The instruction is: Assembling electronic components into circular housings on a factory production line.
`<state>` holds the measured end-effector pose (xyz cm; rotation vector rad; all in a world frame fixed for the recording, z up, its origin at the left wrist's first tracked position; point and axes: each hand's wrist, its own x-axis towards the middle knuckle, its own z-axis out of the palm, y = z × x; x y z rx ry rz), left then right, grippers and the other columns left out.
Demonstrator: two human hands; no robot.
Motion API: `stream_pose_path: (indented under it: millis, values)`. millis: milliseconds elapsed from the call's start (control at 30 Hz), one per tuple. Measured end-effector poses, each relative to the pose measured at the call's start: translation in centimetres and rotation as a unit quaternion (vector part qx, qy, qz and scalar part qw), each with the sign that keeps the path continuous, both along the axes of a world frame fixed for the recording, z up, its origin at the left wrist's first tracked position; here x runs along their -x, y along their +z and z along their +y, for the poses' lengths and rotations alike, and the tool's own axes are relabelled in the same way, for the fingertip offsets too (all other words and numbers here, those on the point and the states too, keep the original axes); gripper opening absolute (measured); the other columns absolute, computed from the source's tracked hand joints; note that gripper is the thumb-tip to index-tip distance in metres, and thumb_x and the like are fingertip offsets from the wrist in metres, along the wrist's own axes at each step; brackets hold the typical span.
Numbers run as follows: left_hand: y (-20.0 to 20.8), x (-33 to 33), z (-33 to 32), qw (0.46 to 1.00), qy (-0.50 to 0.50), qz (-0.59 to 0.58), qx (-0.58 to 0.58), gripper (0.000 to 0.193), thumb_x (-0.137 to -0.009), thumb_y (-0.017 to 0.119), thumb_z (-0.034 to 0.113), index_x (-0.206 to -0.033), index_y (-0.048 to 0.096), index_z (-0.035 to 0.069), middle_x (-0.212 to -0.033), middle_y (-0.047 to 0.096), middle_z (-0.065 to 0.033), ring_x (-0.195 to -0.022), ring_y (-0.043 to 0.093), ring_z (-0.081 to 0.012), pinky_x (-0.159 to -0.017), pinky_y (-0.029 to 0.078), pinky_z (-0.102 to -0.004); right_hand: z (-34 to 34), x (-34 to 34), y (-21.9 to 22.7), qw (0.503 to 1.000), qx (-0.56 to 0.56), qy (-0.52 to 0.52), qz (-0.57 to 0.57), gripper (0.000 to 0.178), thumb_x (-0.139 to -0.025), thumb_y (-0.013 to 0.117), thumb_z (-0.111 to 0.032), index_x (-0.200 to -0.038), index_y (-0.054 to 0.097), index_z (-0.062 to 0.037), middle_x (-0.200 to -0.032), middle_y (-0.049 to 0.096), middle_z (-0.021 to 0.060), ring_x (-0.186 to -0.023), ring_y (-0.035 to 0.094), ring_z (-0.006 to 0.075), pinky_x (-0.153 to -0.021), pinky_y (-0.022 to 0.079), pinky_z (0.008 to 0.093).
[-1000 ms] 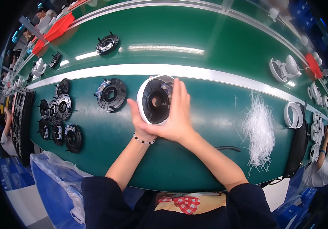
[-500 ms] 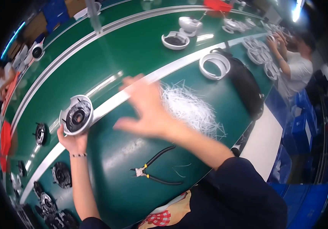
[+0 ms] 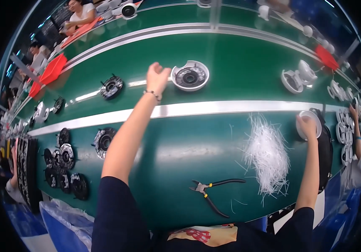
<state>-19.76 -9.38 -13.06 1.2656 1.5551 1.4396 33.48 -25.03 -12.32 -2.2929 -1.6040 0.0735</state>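
We see a white, bowl-shaped housing on the green surface beyond the white strip, its rim notched at upper left and a dark, ribbed disc with a round central hub seated inside. Our left hand is just beside it, half open with fingers loosely curled around nothing we can see, while our right hand has its fingers closed on a plain white ring.

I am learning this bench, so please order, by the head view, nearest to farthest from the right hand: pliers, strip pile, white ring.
1. White ring: right at the right hand.
2. Strip pile: left of the hand.
3. Pliers: farther left, nearer the body.
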Motion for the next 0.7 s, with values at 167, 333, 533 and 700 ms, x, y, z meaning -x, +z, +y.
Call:
stream_pose_path:
  millis: [167,333,533,700]
  values:
    - [2.3,12.5,0.8,0.931,0.155,0.329,-0.026,0.051,-0.068,0.062,0.029,-0.111,0.053,0.002,-0.108,0.058,-0.0145,-0.101,0.055,-0.0277,-0.089,0.041,-0.0338,1.5,-3.0,-2.1,1.000,0.019,0.008,-0.016,0.047,-0.074,0.062,-0.040,-0.086,0.061,0.0055,-0.079,0.063,0.0183,-0.075,0.061,0.0326,-0.069,0.045,0.0366]
    - [0.3,18.0,2.1,0.876,0.180,0.418,0.160,0.070,-0.068,0.066,0.041,-0.120,0.043,0.000,-0.111,0.054,-0.0224,-0.105,0.052,-0.0335,-0.089,0.042,-0.0369,0.4,-1.9,3.9,0.997,-0.070,0.004,-0.028,0.039,-0.083,0.050,-0.034,-0.080,0.060,0.0034,-0.071,0.059,0.0198,-0.064,0.058,0.0276,-0.060,0.042,0.0373]
    - [1.1,16.6,0.4,0.824,0.196,0.502,0.175,0.072,-0.061,0.073,0.026,-0.122,0.040,0.008,-0.113,0.050,-0.0187,-0.106,0.047,-0.0345,-0.088,0.043,-0.0408,-0.2,15.9,10.2,0.928,-0.195,0.316,-0.020,0.011,-0.070,0.055,-0.001,-0.081,0.057,-0.0012,-0.071,0.054,0.0119,-0.069,0.053,0.0258,-0.064,0.040,0.0343]
    - [0.3,16.2,-1.2,0.839,0.256,0.468,0.107,0.096,-0.054,0.079,0.029,-0.132,0.027,0.011,-0.125,0.036,-0.0211,-0.114,0.037,-0.0382,-0.092,0.038,-0.0431,-2.3,30.2,6.8,0.729,-0.050,0.667,-0.143,0.011,-0.057,0.058,-0.008,-0.068,0.057,-0.0068,-0.073,0.056,0.0069,-0.086,0.054,0.0242,-0.088,0.040,0.0391]
